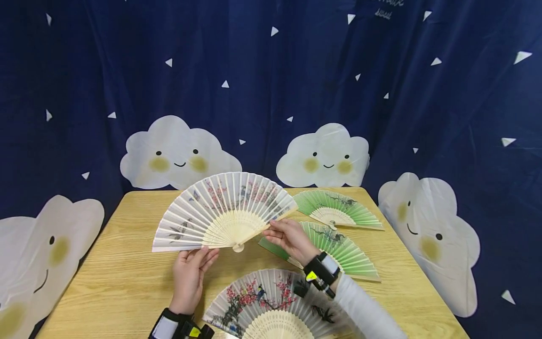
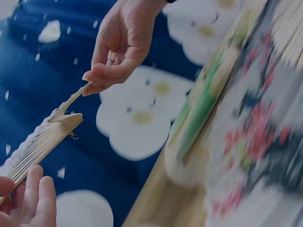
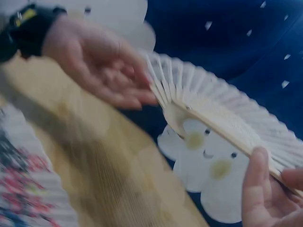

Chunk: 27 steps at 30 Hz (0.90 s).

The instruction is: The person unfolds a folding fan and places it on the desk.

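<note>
A spread white folding fan [image 1: 224, 197], painted with pink blossoms and dark birds or leaves, is held up above the table between both hands. My left hand [image 1: 190, 278] pinches its lower left edge; the right hand [image 1: 292, 238] pinches the outer rib on the other side. In the left wrist view the white fan [image 2: 35, 144] appears almost edge-on, its ribs bunched near the pivot. In the right wrist view, fingers [image 3: 258, 177] grip the outer rib while the leaf spreads out behind.
On the wooden table [image 1: 114, 282], two open green fans [image 1: 360, 254] lie to the right, one behind the other. A greyish-white fan with red blossoms [image 1: 271, 296] lies spread at the front. Behind hangs a dark blue curtain [image 1: 262, 94] with smiling clouds.
</note>
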Motion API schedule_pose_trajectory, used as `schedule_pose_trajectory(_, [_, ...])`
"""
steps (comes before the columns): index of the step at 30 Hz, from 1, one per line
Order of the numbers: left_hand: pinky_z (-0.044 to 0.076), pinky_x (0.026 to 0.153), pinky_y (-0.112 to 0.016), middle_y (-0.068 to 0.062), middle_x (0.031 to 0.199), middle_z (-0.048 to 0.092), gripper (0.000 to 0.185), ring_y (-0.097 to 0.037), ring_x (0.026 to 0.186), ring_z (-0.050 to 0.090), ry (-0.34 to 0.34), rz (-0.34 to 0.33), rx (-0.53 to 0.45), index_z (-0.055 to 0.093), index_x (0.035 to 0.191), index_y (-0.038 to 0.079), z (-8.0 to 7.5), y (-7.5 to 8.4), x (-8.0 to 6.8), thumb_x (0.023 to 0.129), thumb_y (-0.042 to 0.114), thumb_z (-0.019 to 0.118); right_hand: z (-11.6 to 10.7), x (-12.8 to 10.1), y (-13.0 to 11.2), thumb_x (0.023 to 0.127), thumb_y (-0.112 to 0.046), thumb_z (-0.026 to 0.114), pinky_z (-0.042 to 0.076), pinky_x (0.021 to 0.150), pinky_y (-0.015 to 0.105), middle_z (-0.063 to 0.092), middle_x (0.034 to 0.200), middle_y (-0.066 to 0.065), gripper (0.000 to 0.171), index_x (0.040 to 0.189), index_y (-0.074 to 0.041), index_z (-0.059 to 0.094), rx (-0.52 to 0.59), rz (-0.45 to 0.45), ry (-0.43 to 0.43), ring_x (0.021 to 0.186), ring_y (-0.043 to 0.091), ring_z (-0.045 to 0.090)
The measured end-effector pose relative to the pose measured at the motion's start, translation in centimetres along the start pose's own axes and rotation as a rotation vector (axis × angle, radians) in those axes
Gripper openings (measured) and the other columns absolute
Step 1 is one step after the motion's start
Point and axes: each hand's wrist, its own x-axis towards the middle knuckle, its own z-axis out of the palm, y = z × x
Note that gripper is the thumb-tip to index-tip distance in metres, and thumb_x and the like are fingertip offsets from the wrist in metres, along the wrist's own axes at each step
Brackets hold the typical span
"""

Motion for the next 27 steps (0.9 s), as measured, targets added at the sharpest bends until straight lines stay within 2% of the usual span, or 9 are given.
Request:
schedule_pose_trajectory(3, [0.051,0.081,-0.042,-0.010,0.084,0.064,0.015,-0.029,0.082,0.067,0.035,0.027,-0.020,0.045,0.098,-0.003,-1.8,-0.1,1.3,0.086,0.000,0.054,0.8,3.5,0.8,0.090,-0.010,0.052,0.056,0.066,0.021,0.067,0.071,0.010,0.010,0.086,-0.001,0.053,-0.046,0.036,0.024,0.071,0.016,0.067])
schedule_pose_trajectory(5, [0.050,0.082,-0.041,-0.009,0.088,0.062,0.015,-0.029,0.085,0.067,0.077,0.007,-0.018,0.045,0.100,-0.003,-3.0,-0.1,1.9,0.088,0.002,0.052,1.2,5.6,1.6,0.089,-0.008,0.052,0.056,0.064,0.021,0.067,0.069,0.009,0.008,0.086,-0.001,0.054,-0.070,0.061,0.049,0.068,0.015,0.067])
schedule_pose_trajectory(7, [0.050,0.085,-0.040,-0.007,0.091,0.059,0.017,-0.028,0.090,0.066,0.122,-0.053,-0.004,0.043,0.104,-0.001,-3.9,-0.1,2.3,0.090,0.006,0.051,1.3,7.4,2.5,0.088,-0.007,0.053,0.055,0.061,0.020,0.067,0.067,0.009,0.008,0.085,0.000,0.056,-0.103,0.095,0.065,0.065,0.014,0.066])
schedule_pose_trajectory(9, [0.049,0.088,-0.038,-0.005,0.092,0.057,0.019,-0.025,0.093,0.065,0.164,-0.148,0.027,0.041,0.108,0.002,-4.6,-0.1,2.5,0.092,0.010,0.047,1.3,9.0,3.5,0.088,-0.006,0.053,0.055,0.059,0.020,0.066,0.064,0.008,0.009,0.086,0.001,0.058,-0.130,0.131,0.082,0.062,0.014,0.066])
schedule_pose_trajectory(13, [0.047,0.093,-0.034,-0.003,0.092,0.060,0.022,-0.019,0.097,0.063,0.145,-0.309,0.064,0.036,0.115,0.003,-5.8,-0.3,2.7,0.096,0.013,0.038,1.0,11.3,5.5,0.087,-0.006,0.054,0.055,0.056,0.021,0.065,0.059,0.006,0.011,0.086,0.003,0.060,-0.172,0.203,0.141,0.057,0.013,0.065])
schedule_pose_trajectory(17, [0.047,0.094,-0.034,-0.001,0.089,0.064,0.024,-0.016,0.097,0.063,0.097,-0.385,0.072,0.035,0.117,0.001,-6.6,-0.7,2.9,0.097,0.013,0.033,0.4,12.4,6.8,0.086,-0.006,0.056,0.055,0.058,0.023,0.063,0.059,0.007,0.010,0.085,0.002,0.061,-0.154,0.262,0.220,0.057,0.014,0.064])
schedule_pose_trajectory(21, [0.046,0.094,-0.035,-0.004,0.096,0.063,0.026,-0.017,0.099,0.062,0.090,-0.407,0.064,0.033,0.120,-0.001,-6.7,-0.7,3.0,0.097,0.013,0.032,0.0,12.6,7.5,0.086,-0.007,0.056,0.057,0.066,0.028,0.067,0.069,0.011,0.015,0.095,0.003,0.061,-0.113,0.295,0.232,0.066,0.019,0.067])
schedule_pose_trajectory(24, [0.044,0.097,-0.035,-0.012,0.116,0.051,0.037,-0.022,0.106,0.057,0.094,-0.424,0.036,0.026,0.130,-0.003,-6.7,-0.5,2.9,0.096,0.011,0.032,-0.3,12.3,7.5,0.088,-0.009,0.055,0.055,0.076,0.030,0.067,0.087,0.018,0.025,0.108,0.006,0.056,-0.051,0.310,0.203,0.081,0.024,0.067])
schedule_pose_trajectory(27, [0.041,0.101,-0.034,-0.021,0.136,0.026,0.052,-0.027,0.120,0.044,0.093,-0.446,-0.018,0.006,0.141,0.000,-6.9,0.1,2.2,0.096,0.011,0.030,-0.7,11.3,7.0,0.090,-0.008,0.051,0.051,0.087,0.034,0.058,0.111,0.026,0.035,0.121,0.007,0.046,0.060,0.317,0.171,0.100,0.033,0.061])
